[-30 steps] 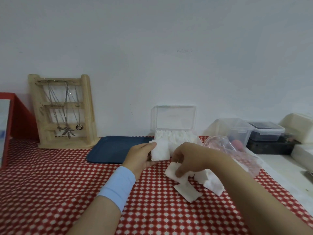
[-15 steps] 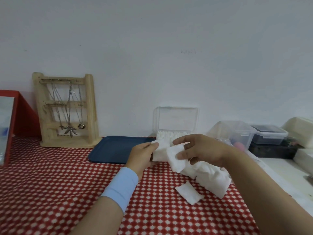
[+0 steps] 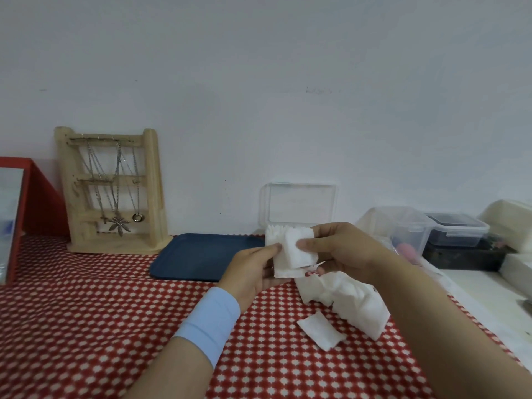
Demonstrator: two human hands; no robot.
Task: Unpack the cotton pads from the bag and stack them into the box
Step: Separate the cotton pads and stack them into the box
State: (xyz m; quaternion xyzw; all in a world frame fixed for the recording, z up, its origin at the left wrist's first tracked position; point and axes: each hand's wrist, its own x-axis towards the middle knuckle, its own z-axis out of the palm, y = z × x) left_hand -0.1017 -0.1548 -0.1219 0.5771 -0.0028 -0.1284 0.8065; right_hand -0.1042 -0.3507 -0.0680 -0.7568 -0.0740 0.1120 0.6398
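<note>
Over at the far left a red-framed panel stands at the edge of the counter, which is covered in a red cloth with white dots. Next to it, against the white wall, is a wooden jewellery stand hung with chains; one carries a leaf pendant, another a ring. Just right of the stand a navy tray lies flat.

In front of the tray's right end the person's left hand, a pale blue wristband on that wrist, grips a small stack of cotton pads, fingers curled under it and thumb on its left edge. The right hand meets it from the other side and pinches a single cotton pad against the front of that stack, thumb on the pad's face.

Right behind both hands sits the clear box, its lid standing open against the wall and white pads packed on edge inside. Below the right forearm a heap of pads lies on the cloth, with one loose pad just in front of it. Further right stand a clear tub and a dark-lidded container
</note>
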